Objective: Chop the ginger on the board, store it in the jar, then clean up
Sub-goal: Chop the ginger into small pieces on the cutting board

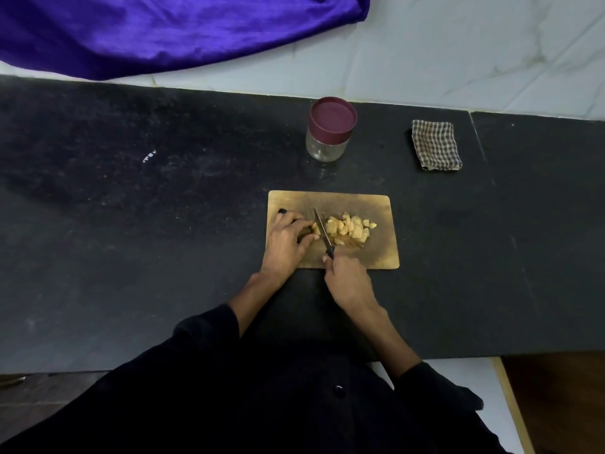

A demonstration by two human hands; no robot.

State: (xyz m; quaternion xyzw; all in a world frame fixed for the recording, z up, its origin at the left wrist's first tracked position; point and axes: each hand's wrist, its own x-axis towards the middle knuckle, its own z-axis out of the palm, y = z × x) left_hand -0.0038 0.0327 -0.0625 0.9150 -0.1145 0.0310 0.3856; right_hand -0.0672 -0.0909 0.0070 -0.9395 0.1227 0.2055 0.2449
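Near the middle of the frame a wooden cutting board [376, 257] lies flat on the dark stone surface [163, 224]. On it, a loose heap of pale yellow chopped ginger pieces [352, 228] sits right of the board's centre. The right hand [347, 280], at the board's lower edge, has its fingers wrapped around the black handle of a small knife [322, 232], whose blade angles up and to the left, its edge down on the board just left of the heap. The left hand [288, 245] rests on the left part of the board with fingers curled, pinching a remaining piece of ginger [315, 228] right against the blade. Above the board, well apart from it, stands a clear glass jar [327, 147] closed with a maroon lid [333, 117]; nothing can be made out inside it. To the right of the jar lies a folded checked cloth [437, 145]. A purple fabric [170, 27] drapes over the upper left of the frame, against a pale tiled wall [458, 54]. Dark sleeves [209, 329] cover both forearms at the bottom.
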